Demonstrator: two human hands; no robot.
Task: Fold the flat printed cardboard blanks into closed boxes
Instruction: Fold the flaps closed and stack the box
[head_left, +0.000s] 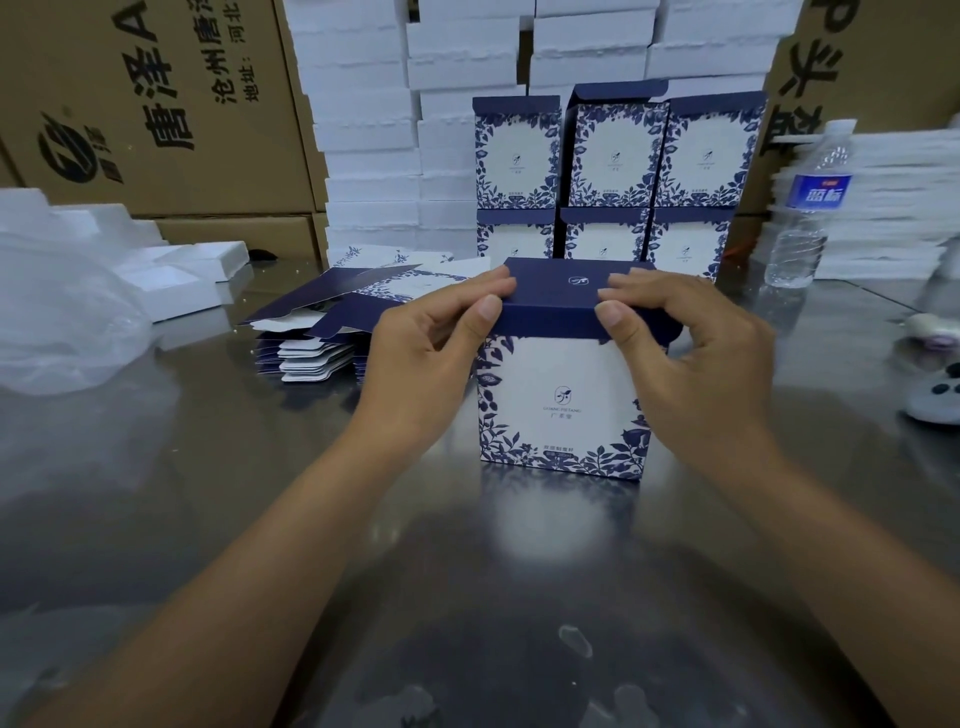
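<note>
Your forearms (249, 561) reach in low over the steel table (467, 597), converging on one job. Both thumbs (488, 312) press the front lip of the navy lid flap (556, 291) while your fingertips (498, 285) curl onto its top. Your left hand (431, 348) and right hand (691, 358) each pinch one end, and that even grip likely keeps the lip square as it tucks in. Beneath them the box (561, 405) stands upright on the table, directly in front of you, its lid nearly down. Just beside your left hand lies the pile of flat blanks (317, 338), handy for the next fold. Behind the box, assembled boxes (613, 156) are stacked two rows high, out of your way.
</note>
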